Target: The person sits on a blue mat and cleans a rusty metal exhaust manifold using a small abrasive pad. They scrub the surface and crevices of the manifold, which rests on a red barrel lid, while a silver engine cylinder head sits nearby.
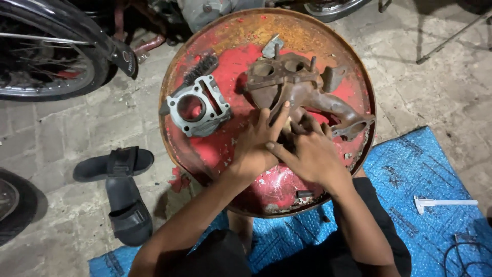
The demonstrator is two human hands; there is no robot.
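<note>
Two hands meet at the near edge of a rusty cast manifold (pixel 302 90) lying on a red, rusted drum lid (pixel 205 149). Left hand (pixel 254 145) rests against the manifold's lower branch with fingers stretched out, gripping nothing visible. Right hand (pixel 311 154) lies just beside it, fingers curled over the casting; whether it clamps anything I cannot tell. Left of them on the lid sits a grey engine cylinder block (pixel 196 106), a wire brush (pixel 201 68) behind it. Black sandals (pixel 123 190) lie on the paving; a white caliper (pixel 443 203) rests on the blue sheet (pixel 415 169).
</note>
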